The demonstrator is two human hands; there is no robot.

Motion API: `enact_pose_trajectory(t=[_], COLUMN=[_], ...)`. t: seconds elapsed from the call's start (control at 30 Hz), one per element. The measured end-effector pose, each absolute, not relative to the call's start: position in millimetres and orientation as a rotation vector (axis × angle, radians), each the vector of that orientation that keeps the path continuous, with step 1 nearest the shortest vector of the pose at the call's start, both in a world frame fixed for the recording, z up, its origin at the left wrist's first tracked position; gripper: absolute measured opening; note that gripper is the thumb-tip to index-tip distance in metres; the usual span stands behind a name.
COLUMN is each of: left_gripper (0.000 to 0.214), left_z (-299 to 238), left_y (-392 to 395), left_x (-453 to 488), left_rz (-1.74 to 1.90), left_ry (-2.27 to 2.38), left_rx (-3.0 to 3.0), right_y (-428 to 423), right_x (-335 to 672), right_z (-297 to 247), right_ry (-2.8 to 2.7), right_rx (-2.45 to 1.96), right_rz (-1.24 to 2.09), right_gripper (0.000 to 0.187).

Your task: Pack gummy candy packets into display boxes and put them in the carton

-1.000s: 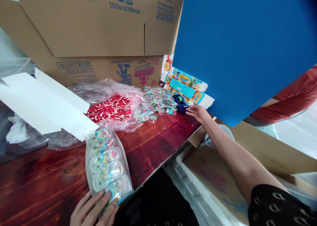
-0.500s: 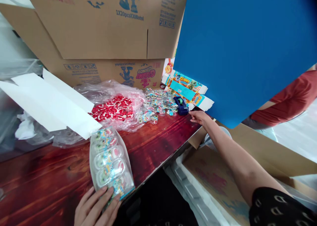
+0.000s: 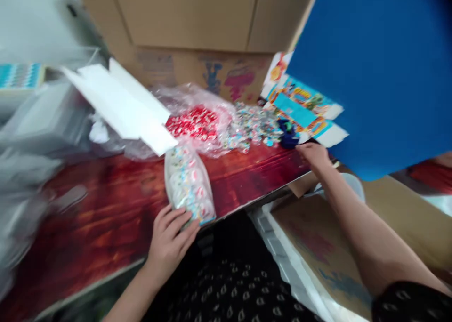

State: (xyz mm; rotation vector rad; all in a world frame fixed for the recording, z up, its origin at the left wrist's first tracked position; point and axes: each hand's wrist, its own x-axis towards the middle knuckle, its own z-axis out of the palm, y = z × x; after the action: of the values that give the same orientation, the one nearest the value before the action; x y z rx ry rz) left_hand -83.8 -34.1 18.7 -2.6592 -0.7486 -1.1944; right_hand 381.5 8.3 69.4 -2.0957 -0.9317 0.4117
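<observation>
My left hand (image 3: 174,232) lies with its fingers stretched over the near end of a clear plastic pack of wrapped candies (image 3: 189,181) near the table's front edge; its thumb is hidden. The pack's far end meets a white card piece (image 3: 123,105). Farther right, my right hand (image 3: 313,153) has its fingers pressed together beside a dark blue tape dispenser (image 3: 288,134). Blur hides whether a strip of tape is between those fingers. Left of the dispenser lies a pile of small wrapped candies (image 3: 256,124), and beyond it a plastic bag of red and white candies (image 3: 194,123).
Printed flat candy boxes (image 3: 300,108) lie behind the dispenser, under a large blue panel (image 3: 374,77). A cardboard carton (image 3: 190,16) stands at the back. Clear plastic trays (image 3: 52,115) sit at left. An open carton (image 3: 318,246) is below the table edge at right.
The view has swung left and down, so the things appear higher and farther right. My left hand stays on the pack, and my right hand stays by the tape dispenser.
</observation>
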Motion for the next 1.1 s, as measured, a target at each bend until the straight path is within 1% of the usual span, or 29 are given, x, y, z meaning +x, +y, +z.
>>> enact_pose_trajectory(t=[0.07, 0.1, 0.17, 0.23, 0.3, 0.43, 0.57, 0.7, 0.77, 0.93, 1.1], left_gripper=[0.021, 0.021, 0.019, 0.017, 0.015, 0.017, 0.028, 0.035, 0.034, 0.022, 0.023], left_z=[16.6, 14.6, 10.8, 8.6, 7.9, 6.1, 2.5, 2.0, 3.3, 6.4, 7.8], left_y=[-37.3, -37.6, -37.3, -36.9, -37.0, -37.7, -38.2, -39.1, -39.8, -40.8, -41.6], left_x=[-83.9, -84.6, -86.5, -87.5, -87.4, -85.7, -85.9, -88.0, -89.1, -90.3, -89.4], left_rz=[-1.233, -1.253, -1.263, -1.264, -1.265, -1.277, -1.328, -1.286, -1.25, -1.206, -1.202], left_ry=[-0.819, -0.84, -0.851, -0.851, -0.84, -0.833, -0.828, -0.813, -0.811, -0.805, -0.801], left_rx=[-2.673, -2.669, -2.672, -2.683, -2.69, -2.677, -2.647, -2.668, -2.685, -2.722, -2.742], right_y=[-12.9, -25.2, -51.7, -75.4, -91.1, -100.4, -101.3, -104.0, -105.2, -106.6, -106.1], right_x=[335.1, 306.7, 244.1, 183.4, 134.7, 84.2, 69.8, 63.2, 60.8, 56.8, 59.7], right_z=[63.1, 60.2, 57.0, 57.0, 57.9, 55.7, 48.0, 42.7, 41.4, 37.7, 27.6], right_ry=[-0.934, -0.857, -0.745, -0.685, -0.661, -0.612, -0.558, -0.55, -0.554, -0.544, -0.59], right_rx=[-1.969, -1.73, -1.445, -1.318, -1.228, -1.212, -1.276, -1.316, -1.331, -1.366, -1.383], right_rz=[0.623, 0.834, 1.167, 1.365, 1.472, 1.495, 1.444, 1.399, 1.393, 1.393, 1.388], right_gripper=[0.025, 0.023, 0.027, 0.029, 0.03, 0.033, 0.034, 0.033, 0.032, 0.032, 0.03])
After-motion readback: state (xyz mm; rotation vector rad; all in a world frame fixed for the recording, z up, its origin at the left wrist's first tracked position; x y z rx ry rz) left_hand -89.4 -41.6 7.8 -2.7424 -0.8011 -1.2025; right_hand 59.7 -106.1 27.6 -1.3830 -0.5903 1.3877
